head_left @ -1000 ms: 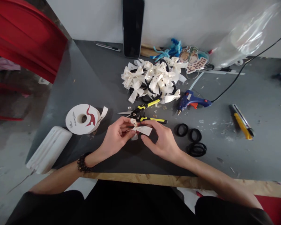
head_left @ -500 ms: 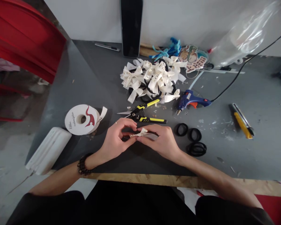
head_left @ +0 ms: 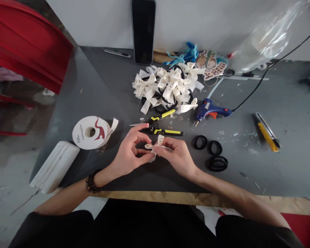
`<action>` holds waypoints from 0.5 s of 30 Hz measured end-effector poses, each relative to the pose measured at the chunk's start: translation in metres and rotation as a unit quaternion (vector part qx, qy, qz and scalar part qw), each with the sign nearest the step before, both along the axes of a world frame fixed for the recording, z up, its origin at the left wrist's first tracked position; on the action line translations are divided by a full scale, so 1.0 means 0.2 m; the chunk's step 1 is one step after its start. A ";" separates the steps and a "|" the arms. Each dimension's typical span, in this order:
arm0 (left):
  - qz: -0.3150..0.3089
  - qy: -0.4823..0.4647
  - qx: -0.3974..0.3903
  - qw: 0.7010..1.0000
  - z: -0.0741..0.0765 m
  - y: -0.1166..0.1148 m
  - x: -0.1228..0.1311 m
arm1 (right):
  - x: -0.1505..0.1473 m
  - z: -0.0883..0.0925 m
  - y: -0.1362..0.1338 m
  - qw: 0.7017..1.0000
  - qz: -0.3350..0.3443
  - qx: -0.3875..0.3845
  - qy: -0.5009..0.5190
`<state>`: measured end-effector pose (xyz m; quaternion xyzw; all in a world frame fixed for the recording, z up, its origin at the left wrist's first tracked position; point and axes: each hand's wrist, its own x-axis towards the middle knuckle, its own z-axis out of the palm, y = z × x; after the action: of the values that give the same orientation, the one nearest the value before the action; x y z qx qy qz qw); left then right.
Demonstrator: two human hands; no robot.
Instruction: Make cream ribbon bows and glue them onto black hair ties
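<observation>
Between my hands is a short white ribbon [head_left: 160, 139] with gold lettering, looped and partly crossed over itself. My right hand [head_left: 179, 156] pinches it between thumb and fingertips. From the other side, my left hand [head_left: 130, 150] has its thumb and a finger closed on the ribbon's lower left part, while the index finger is lifted toward the scissors. Those yellow-and-black scissors [head_left: 155, 128] lie just beyond the hands, blades pointing left. A ribbon spool [head_left: 77, 132] rests to the left with its loose end sticking out. Several black hair ties [head_left: 215, 148] lie right of my right hand.
A heap of white ribbon bows [head_left: 167, 86] on black ties sits behind the scissors. A blue glue gun [head_left: 209, 109] with a black cord and a yellow utility knife [head_left: 267, 132] lie to the right. A phone [head_left: 143, 32] leans on the wall. A white box [head_left: 54, 167] stands left.
The ribbon has been turned and spread; one printed loop now stands up by my right fingers and a tail hangs below. My left index finger has lifted away toward the scissors.
</observation>
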<state>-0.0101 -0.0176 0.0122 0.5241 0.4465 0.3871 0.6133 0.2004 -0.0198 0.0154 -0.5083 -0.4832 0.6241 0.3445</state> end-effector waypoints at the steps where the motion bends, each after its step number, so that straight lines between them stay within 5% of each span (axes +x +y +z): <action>1: -0.007 0.002 -0.005 1.000 0.00 0.00 0.00 | 0.00 0.00 0.00 1.000 -0.002 0.000 0.006; 15: -0.095 0.030 -0.014 0.995 0.02 0.02 -0.01 | 0.00 -0.04 -0.03 0.999 -0.014 -0.025 0.034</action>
<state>-0.0127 -0.0134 0.0168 0.5671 0.4183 0.3049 0.6407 0.1996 -0.0256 0.0078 -0.5018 -0.4486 0.6479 0.3566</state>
